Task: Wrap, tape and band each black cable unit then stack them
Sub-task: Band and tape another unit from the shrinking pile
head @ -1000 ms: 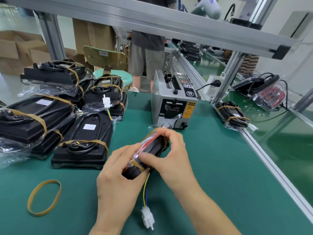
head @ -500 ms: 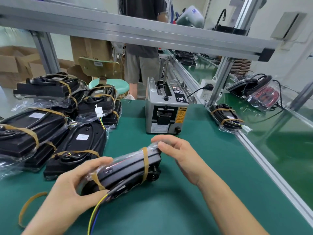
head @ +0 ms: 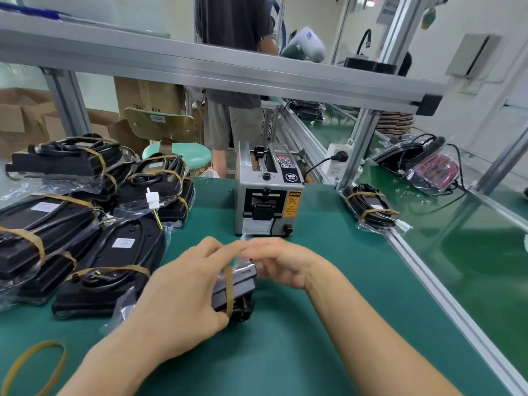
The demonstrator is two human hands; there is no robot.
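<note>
The green mat (head: 314, 281) carries the stack (head: 94, 247) at nine o'clock. At centre, the left hand (head: 183, 304) grips the unit (head: 237, 287). The right hand (head: 283, 261) is blurred; its grasp is unclear. The band (head: 228, 292) could slip off the end if tugged.

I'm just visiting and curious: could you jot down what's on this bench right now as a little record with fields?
Surface: green mat
In hand: bagged black cable unit with a tan band round it
Left hand: holds the unit from its near side
Right hand: at the unit's far end; grip blurred
Finished pile: banded units stacked to the left
Machine: grey tape dispenser just behind the hands
Spare: loose rubber band near left
Lone unit: banded bundle at right edge
</note>
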